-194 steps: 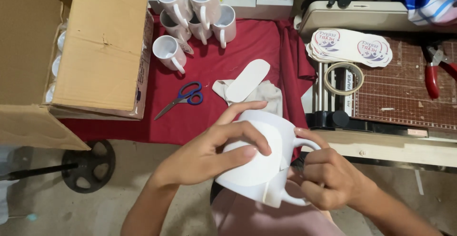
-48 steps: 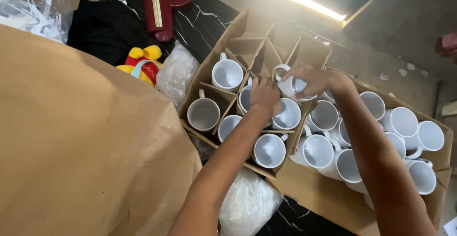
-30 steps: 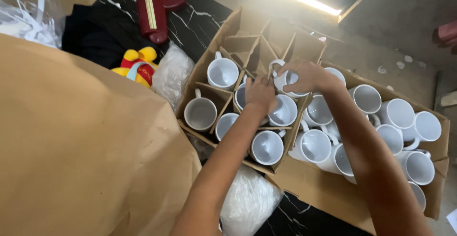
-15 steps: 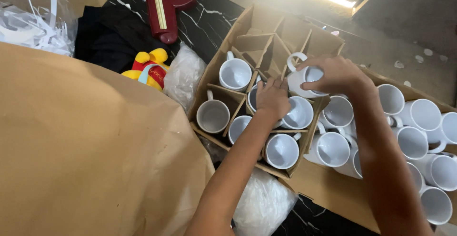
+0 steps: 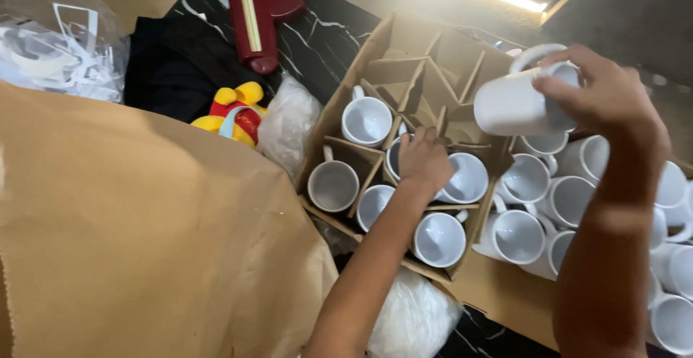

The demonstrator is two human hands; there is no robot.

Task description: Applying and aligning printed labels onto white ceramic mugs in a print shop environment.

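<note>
Carefully, my right hand [image 5: 606, 94] gripped the plain white ceramic mug [image 5: 509, 102] by its rim — heavy, glazed-slick, breakable — while my left hand [image 5: 424, 162] rested half-open, holding nothing, on the brown cardboard divider box [image 5: 346, 98].

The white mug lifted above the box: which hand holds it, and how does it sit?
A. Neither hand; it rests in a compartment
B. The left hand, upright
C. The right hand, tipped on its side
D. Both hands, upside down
C. The right hand grips the white mug in the air, tipped on its side with the handle up, while the left hand rests on the dividers of the cardboard box.
</note>
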